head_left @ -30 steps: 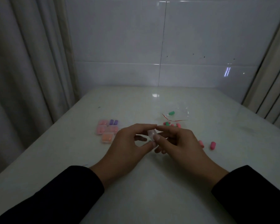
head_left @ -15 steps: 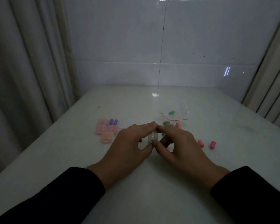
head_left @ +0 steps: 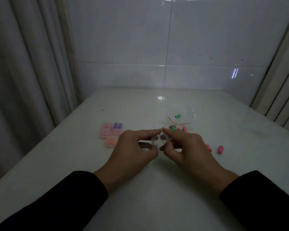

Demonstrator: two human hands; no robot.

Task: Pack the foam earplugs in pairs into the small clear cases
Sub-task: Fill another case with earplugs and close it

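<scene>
Since the earlier frames both hands have settled lower toward the table (head_left: 157,189), forefingers now meeting in a peak. The left hand (head_left: 132,147) and right hand (head_left: 188,147) each pinch one side of the case (head_left: 159,140) between forefinger and thumb. It looks light, stiff and slippery, best gripped by its edges; whether it is snapped closed is unclear in this dim view. Filled cases (head_left: 111,135) lie left of it, loose earplugs (head_left: 178,128) just right.

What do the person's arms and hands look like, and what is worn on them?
Both arms wear long black sleeves, the left sleeve and the right sleeve, ending at the wrists. The left hand and right hand are bare: no gloves, rings or watch are visible.
</scene>
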